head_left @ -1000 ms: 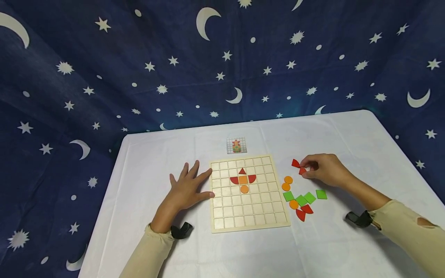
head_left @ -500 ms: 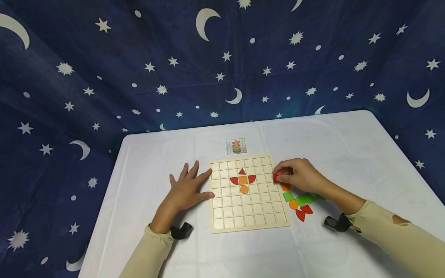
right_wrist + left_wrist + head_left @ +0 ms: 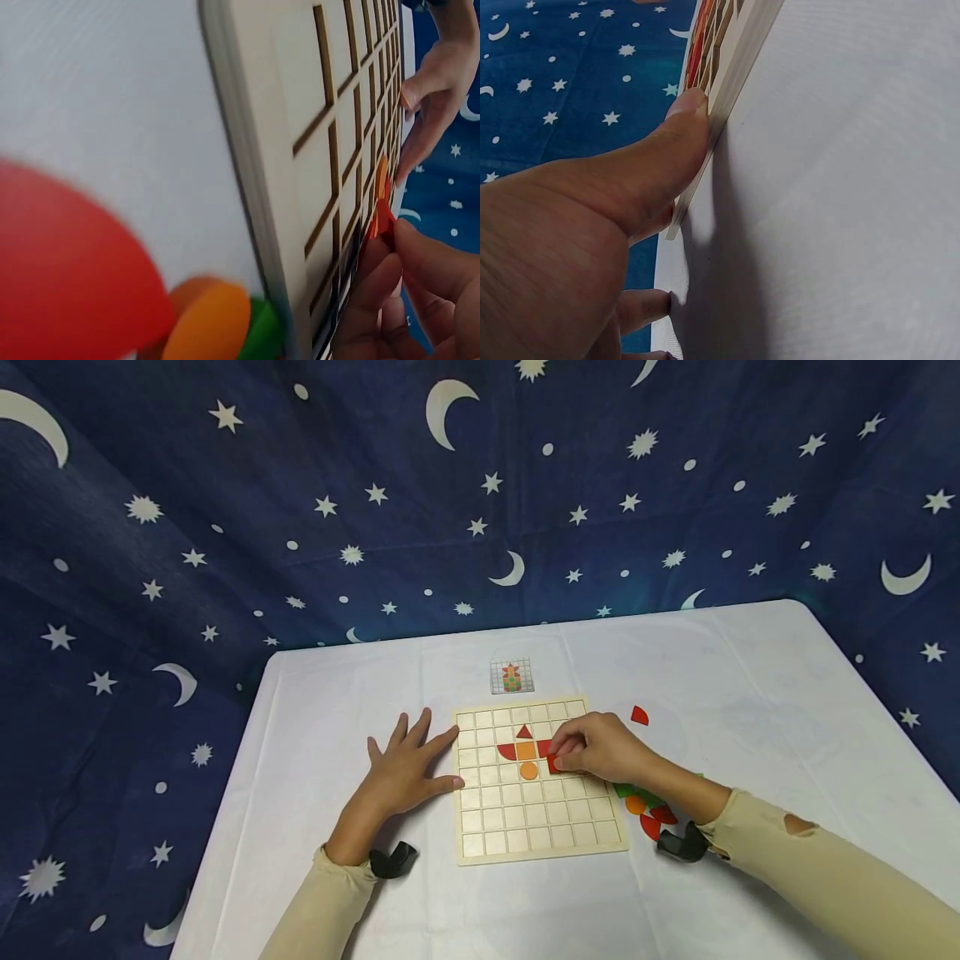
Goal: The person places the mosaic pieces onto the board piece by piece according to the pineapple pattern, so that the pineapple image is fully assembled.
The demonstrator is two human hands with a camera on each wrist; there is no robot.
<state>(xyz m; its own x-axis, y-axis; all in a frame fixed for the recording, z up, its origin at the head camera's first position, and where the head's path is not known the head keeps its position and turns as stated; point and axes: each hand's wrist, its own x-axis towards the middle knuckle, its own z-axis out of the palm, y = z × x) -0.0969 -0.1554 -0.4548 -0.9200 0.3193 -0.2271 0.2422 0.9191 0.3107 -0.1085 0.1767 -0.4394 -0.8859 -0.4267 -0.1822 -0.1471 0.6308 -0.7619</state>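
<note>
The right hand (image 3: 603, 753) pinches a small red piece (image 3: 553, 764) between thumb and fingertips, its grip closed on that piece and lowered onto the wooden grid board (image 3: 536, 839), just right of the orange circle (image 3: 528, 770). A second ago this hand was out to the right of the board, picking at loose red pieces on the counter (image 3: 345, 910); half a second ago it was carrying the piece over the board's right edge, and now it is at the middle cells. One red quarter-round piece (image 3: 639, 716) lies alone where the hand used to be.

The red piece is flat and bright red; most of it is hidden by the fingers, so its outline cannot be told. In the right wrist view it shows edge-on against the fingertips (image 3: 409, 247).

The left hand (image 3: 405, 768) lies flat and spread, as before, its grip open, the thumb (image 3: 682, 124) pressing the board's left edge.

On the board sit a red triangle (image 3: 524, 732), an orange square (image 3: 526, 749) and a red wing (image 3: 506, 750). Loose pieces (image 3: 647, 810) lie near the right forearm. A small pattern card (image 3: 512, 677) lies beyond the board.
</note>
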